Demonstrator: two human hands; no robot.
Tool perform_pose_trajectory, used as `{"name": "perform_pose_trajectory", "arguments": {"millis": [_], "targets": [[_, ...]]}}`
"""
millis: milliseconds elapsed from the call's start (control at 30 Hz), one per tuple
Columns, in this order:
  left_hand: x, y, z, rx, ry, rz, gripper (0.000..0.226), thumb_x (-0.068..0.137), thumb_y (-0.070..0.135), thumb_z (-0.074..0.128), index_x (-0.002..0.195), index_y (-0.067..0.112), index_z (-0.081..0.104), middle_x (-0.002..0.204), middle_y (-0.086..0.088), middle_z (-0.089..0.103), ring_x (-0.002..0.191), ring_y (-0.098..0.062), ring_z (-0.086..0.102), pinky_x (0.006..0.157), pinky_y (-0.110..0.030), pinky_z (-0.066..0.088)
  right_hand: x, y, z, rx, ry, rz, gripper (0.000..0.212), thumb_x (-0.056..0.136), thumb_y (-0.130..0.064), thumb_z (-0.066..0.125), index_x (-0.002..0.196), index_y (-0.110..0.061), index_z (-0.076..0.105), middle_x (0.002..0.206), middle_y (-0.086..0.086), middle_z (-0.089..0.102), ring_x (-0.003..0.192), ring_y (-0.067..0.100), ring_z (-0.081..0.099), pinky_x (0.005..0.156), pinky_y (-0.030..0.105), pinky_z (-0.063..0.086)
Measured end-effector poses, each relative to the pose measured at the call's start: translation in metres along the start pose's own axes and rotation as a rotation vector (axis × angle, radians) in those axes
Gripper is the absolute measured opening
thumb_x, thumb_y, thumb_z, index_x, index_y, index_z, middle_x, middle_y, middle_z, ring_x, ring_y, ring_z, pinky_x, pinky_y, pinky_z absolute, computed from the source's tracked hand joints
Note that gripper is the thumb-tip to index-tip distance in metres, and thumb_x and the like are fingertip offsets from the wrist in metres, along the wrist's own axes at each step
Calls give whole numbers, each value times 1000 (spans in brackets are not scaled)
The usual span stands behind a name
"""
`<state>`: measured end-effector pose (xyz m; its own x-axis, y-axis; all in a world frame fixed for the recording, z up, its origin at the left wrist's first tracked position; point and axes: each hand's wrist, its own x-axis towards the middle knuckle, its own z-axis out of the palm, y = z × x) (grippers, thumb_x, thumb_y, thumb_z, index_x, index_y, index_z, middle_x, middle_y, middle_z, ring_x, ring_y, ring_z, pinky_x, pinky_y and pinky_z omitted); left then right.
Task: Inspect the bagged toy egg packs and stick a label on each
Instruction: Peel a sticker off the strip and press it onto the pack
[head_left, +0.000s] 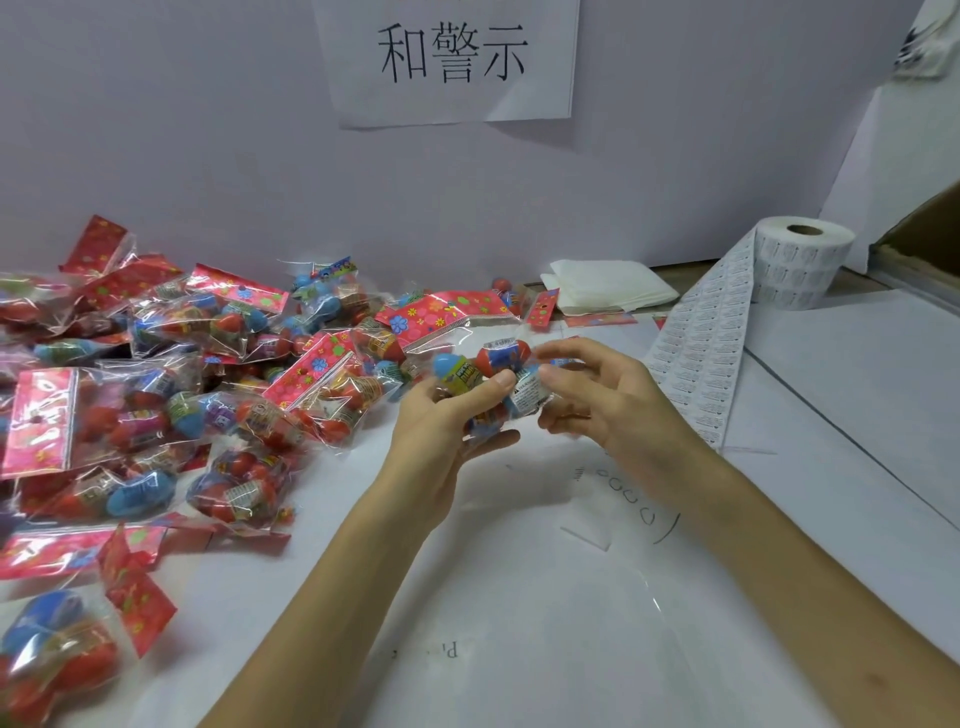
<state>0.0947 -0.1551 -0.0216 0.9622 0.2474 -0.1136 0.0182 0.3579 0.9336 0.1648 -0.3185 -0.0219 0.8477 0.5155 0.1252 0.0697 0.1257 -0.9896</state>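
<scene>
While the left hand (441, 415) and right hand (597, 395) pinched one bagged toy egg pack (498, 371) between them, inspection seemed underway; next it needed a label from the label strip (711, 338) right of the grip.

even bright light | soft shadows | glare on bags (156, 332) | edges bowed, slightly blurred

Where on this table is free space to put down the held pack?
Bare table lies on the near side of the held pack, and right of the label strip. The left side is crowded with the pile of packs.
</scene>
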Motion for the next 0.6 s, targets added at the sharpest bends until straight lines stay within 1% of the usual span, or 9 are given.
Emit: {"name": "perform_pose_trajectory", "arguments": {"millis": [67,133,200,267,300,367,433,500,600], "targets": [[-1,0,0,29,-7,-5,47,80,23,78,122,6,66,105,-10,78,91,-23,77,67,-28,60,0,1,0,-23,-18,-14,39,82,-27,81,118,-21,66,82,2,72,68,19,66,67,27,56],[0,-1,0,60,-3,-10,37,84,22,77,117,7,68,101,-8,79,88,-21,77,65,-26,59,-1,2,0,-55,-29,-34,41,78,-29,79,116,-24,66,76,0,68,66,17,63,64,26,54],[0,-2,1,92,2,-32,31,87,22,76,113,8,69,100,-8,79,89,-21,77,64,-25,59,-1,2,-1,-63,-46,-45,40,79,-29,78,116,-22,66,72,-1,65,65,17,60,60,27,53],[1,-3,1,113,-11,-62,28,88,22,75,111,8,69,101,-10,79,92,-26,77,64,-25,59,-2,1,-1,-66,-76,-41,41,82,-27,80,119,-16,66,70,1,62,65,22,58,58,28,52],[1,-4,1,111,-27,-77,28,90,22,74,113,7,69,102,-11,79,93,-28,77,63,-25,59,-2,0,-1,-69,-84,-28,42,83,-28,79,120,-13,66,72,5,62,67,26,58,57,28,52],[0,-4,1,88,-55,-108,31,92,21,71,118,4,67,102,-13,79,89,-28,78,60,-24,57,-2,-1,0,-76,-86,6,36,88,-26,76,119,-10,66,79,14,64,69,33,57,54,28,52],[0,-4,0,67,-57,-121,33,92,20,69,120,3,67,99,-14,79,83,-26,78,58,-23,56,-2,1,2,-78,-75,44,25,94,-23,69,114,-8,65,83,14,69,69,35,55,52,28,52],[0,-3,-1,52,-45,-120,33,92,19,69,122,4,67,100,-16,79,81,-26,78,57,-24,57,-2,1,3,-78,-69,72,20,98,-22,63,111,-7,64,86,13,70,69,35,54,51,27,51],[1,-5,-1,52,-13,-98,33,91,18,71,122,7,65,102,-14,79,85,-28,78,58,-25,58,-2,2,3,-81,-71,101,20,101,-24,59,113,-10,65,90,18,68,64,30,55,52,26,51]]}}
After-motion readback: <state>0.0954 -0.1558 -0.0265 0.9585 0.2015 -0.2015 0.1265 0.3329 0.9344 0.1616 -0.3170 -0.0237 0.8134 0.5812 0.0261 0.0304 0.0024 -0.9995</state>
